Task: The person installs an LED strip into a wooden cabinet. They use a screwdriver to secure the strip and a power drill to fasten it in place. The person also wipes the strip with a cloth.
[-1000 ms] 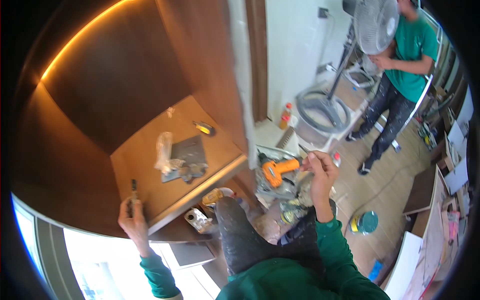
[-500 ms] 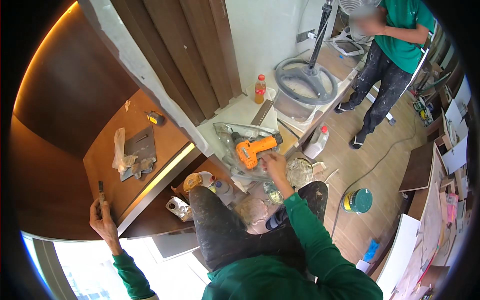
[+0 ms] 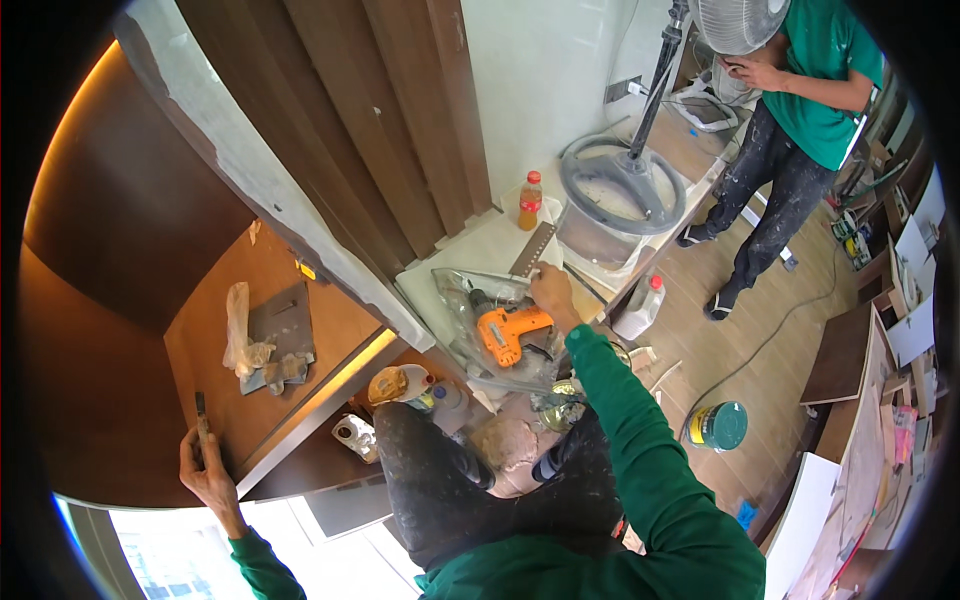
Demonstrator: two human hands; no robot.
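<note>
At the lower left, my left hand (image 3: 207,470) is closed round a slim tool (image 3: 203,410) with a dark narrow tip, upright beside the brown cabinet surface; its exact kind is unclear. My right hand (image 3: 553,293) has its fingers curled over the far right end of an orange cordless drill (image 3: 508,332). That end is covered, so whether I grip it cannot be seen. Under the drill lies a clear plastic bag or case (image 3: 455,285). A perforated metal strip (image 3: 532,250) runs away from my fingertips.
A bottle (image 3: 530,200), a fan base (image 3: 622,185) and a white jug (image 3: 640,307) stand beyond. Scraper plates (image 3: 283,330) and a plastic bag (image 3: 238,325) lie on the cabinet. A green tub (image 3: 717,426) and a cable (image 3: 770,340) are on the floor. A co-worker (image 3: 790,130) stands behind the fan.
My right hand has moved away from me, from the drill's near side to over its right end. My left hand still holds the slim tool. The view has shifted slightly.
</note>
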